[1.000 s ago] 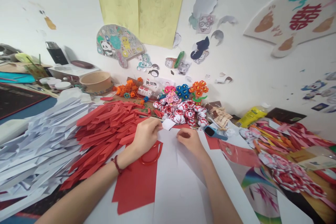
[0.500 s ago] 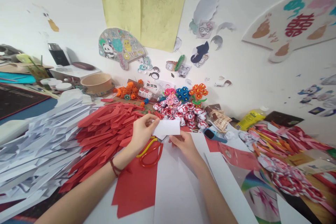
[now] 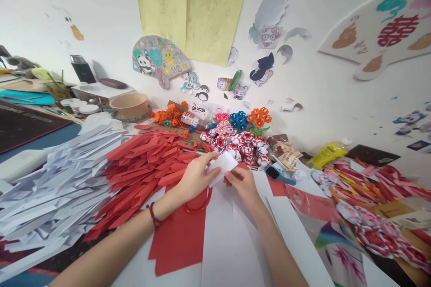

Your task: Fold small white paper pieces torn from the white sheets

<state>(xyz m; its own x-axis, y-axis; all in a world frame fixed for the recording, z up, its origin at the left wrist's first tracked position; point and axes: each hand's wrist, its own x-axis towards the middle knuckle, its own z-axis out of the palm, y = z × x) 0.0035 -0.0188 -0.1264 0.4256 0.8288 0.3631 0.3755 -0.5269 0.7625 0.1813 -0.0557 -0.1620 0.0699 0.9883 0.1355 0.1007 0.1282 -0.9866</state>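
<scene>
Both hands meet mid-view over a spread of paper. Left hand: grip closed on the left side of a small white paper piece, thumb on the near face, fingers behind. Right hand: grip pinched at the piece's lower right edge, fingers curled. The piece is held at a tilt between the two, in front of a cluster of red-and-white paper rosettes.

Beneath the hands: a long white sheet, with a red sheet beside it on the left. A red loop shows just under the left hand — what it belongs to is hidden. Dark red bracelet on the left wrist.

Left of the hands, a heap of folded red strips; farther left, a larger heap of folded white strips. Right of the rosettes, a blue watch near a tan packet. Behind, against the wall, orange flowers and blue flowers stand close together — a tan bowl well off to their left.
</scene>
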